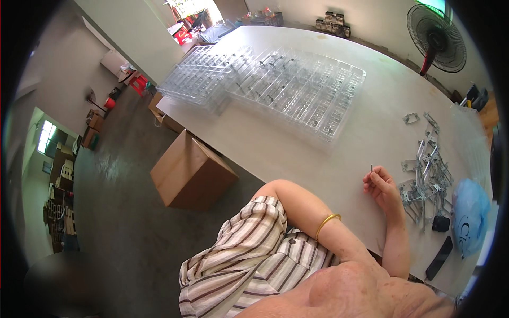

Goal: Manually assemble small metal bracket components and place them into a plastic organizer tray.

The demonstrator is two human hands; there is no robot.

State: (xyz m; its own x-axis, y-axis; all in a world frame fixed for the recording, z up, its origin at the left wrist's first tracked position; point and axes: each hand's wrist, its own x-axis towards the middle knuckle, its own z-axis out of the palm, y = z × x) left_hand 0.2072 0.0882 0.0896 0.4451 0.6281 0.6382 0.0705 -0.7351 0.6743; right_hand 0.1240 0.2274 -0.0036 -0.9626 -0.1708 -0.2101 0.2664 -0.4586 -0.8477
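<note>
At the right part of the white table (pixel 297 164), my right hand (pixel 384 188) is raised with its fingers pinched. A short, thin, dark pin (pixel 372 168) sticks up from between its thumb and fingers. Just right of it lies a loose heap of silvery metal brackets and rods (pixel 428 177). My left forearm (pixel 344 236), with a gold bangle (pixel 327 227) on it, bends across toward the lower right. Where that arm ends, skin close to the camera covers the fingers, so their state is hidden.
Stacked clear plastic trays (pixel 297 93) with small metal parts fill the table's far side. A blue plastic bag (pixel 471 217), a small black block (pixel 440 223) and a flat black object (pixel 439 258) lie at right. A cardboard box (pixel 191 172) stands beside the table; a fan (pixel 437 40) behind.
</note>
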